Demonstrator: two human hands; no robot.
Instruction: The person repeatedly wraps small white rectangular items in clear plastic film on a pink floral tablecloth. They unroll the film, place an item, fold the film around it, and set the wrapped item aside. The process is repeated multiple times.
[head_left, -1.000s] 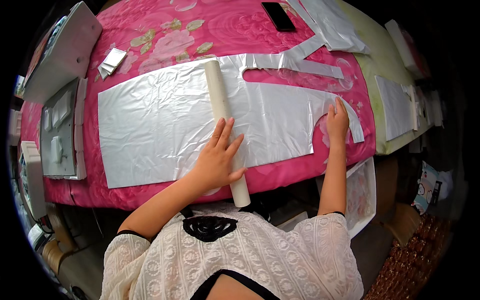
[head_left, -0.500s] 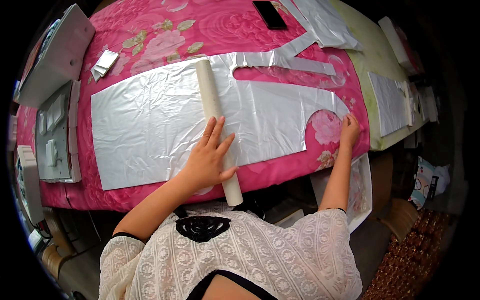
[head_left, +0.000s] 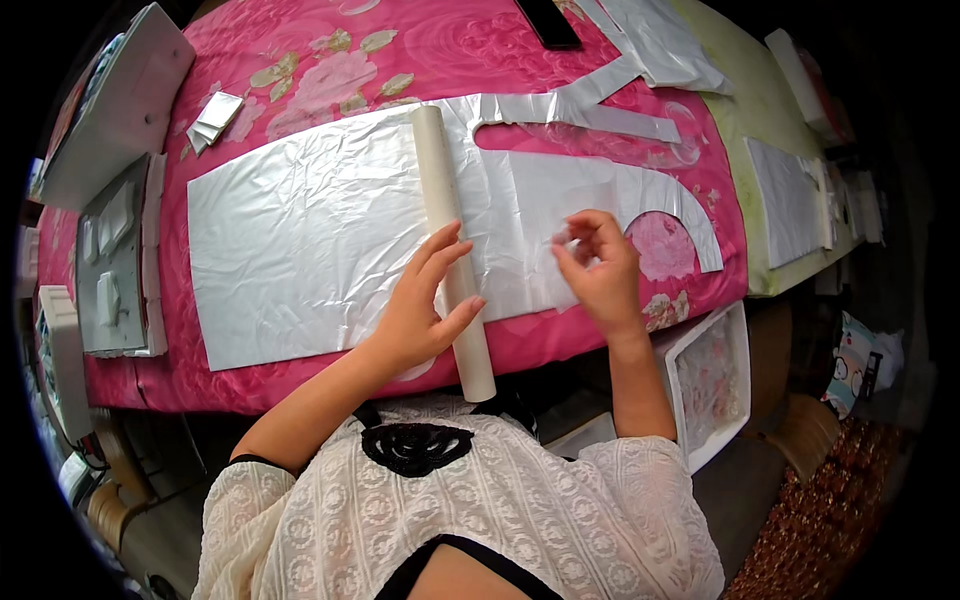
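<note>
A silvery-white sheet of thin plastic, shaped like a disposable apron [head_left: 290, 240] with strap-like strips, lies spread on the pink floral tablecloth. Across its middle rests a long pale tube [head_left: 436, 170], its near end jutting past the table edge. My left hand [head_left: 425, 290] lies against the tube with fingers spread, not wrapped round it. Over the sheet's right part, my right hand [head_left: 600, 262] is raised, thumb and fingers pinched together on a thin, see-through fold of the apron. A curved strap [head_left: 690, 220] lies loose to the right of that hand.
More silvery plastic [head_left: 660, 50] lies at the far right beside a black phone [head_left: 549, 22]. Small folded silvery packets [head_left: 214, 117] sit far left. White foam boxes [head_left: 125, 85] and a grey tray [head_left: 105, 260] line the left side. A white bin [head_left: 715, 385] stands below the table's right edge.
My right hand has let go of the curved strap at the far right and moved left, now pinching thin plastic above the sheet. My left hand stays at the tube.
</note>
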